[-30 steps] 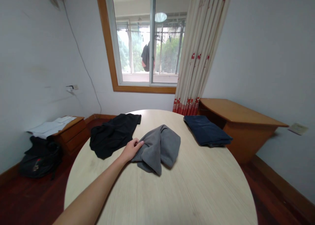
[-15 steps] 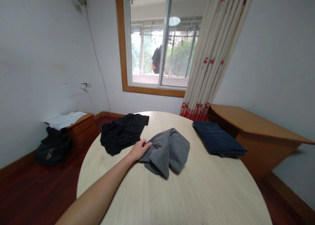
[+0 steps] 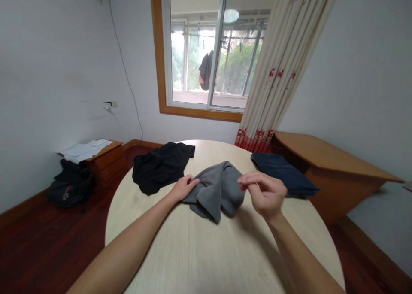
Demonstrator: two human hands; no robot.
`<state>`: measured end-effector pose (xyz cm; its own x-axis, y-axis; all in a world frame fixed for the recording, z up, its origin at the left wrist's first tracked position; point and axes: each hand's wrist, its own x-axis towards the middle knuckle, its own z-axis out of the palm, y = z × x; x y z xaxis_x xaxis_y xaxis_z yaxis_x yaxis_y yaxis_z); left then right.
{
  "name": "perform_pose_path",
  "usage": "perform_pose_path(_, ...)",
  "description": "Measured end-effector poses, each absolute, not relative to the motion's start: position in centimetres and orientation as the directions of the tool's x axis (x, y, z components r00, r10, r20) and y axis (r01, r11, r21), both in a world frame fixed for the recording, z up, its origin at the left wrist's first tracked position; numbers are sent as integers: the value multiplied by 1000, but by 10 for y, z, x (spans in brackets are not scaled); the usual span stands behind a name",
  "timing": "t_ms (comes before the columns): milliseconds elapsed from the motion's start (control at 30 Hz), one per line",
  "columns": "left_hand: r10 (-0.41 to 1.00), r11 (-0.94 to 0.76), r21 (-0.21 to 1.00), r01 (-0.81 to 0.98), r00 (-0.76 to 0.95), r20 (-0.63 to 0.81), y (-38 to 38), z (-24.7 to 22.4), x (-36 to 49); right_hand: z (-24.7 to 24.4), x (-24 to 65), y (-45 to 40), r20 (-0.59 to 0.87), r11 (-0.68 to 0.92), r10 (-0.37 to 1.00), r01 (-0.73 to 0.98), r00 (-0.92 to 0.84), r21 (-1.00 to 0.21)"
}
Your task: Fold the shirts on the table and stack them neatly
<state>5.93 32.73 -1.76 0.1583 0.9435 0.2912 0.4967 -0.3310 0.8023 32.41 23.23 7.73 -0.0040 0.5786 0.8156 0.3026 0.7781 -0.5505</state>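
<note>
A crumpled grey cloth (image 3: pixel 215 189) lies on the middle of the round pale table (image 3: pixel 193 259), its folds raised in a peak. My left hand (image 3: pixel 186 187) pinches its left edge between thumb and fingers. Just off the cloth's right side, my right hand (image 3: pixel 265 193) is in the air, slightly blurred, with loosely bent fingers, the thumb a little apart and nothing visible between them. A black garment (image 3: pixel 161 167) is spread at the table's back left. On the right side, partly behind my right hand, rests a folded navy cloth (image 3: pixel 286 174).
A brown wooden desk (image 3: pixel 334 154) stands beyond the table's right edge. At the left are a small drawer cabinet (image 3: pixel 111 161) with papers (image 3: pixel 85 150) on it and a black bag (image 3: pixel 71 184) on the floor. A curtain (image 3: pixel 273 79) hangs beside the window.
My right hand has come into view from the lower right, up to the grey cloth's right side. My left hand keeps its hold. The whole view has shifted slightly.
</note>
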Motion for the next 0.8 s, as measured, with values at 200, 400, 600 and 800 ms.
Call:
perform_pose_path(200,932,-357,801,480,232,277,324,-14,54,4,368,306,544,391,830,566,124,-726)
perform_pose_path(400,753,-509,830,227,584,302,314,-13,52,-17,379,314,367,281,928,520,68,-806)
perform_pose_path(600,791,-556,760,335,494,361,308,-10,65,-10,371,305,339,372,927,494,-159,-786)
perform_pose_path(800,835,-451,866,215,444,325,297,4,74,-2,357,296,223,310,929,293,-294,-905)
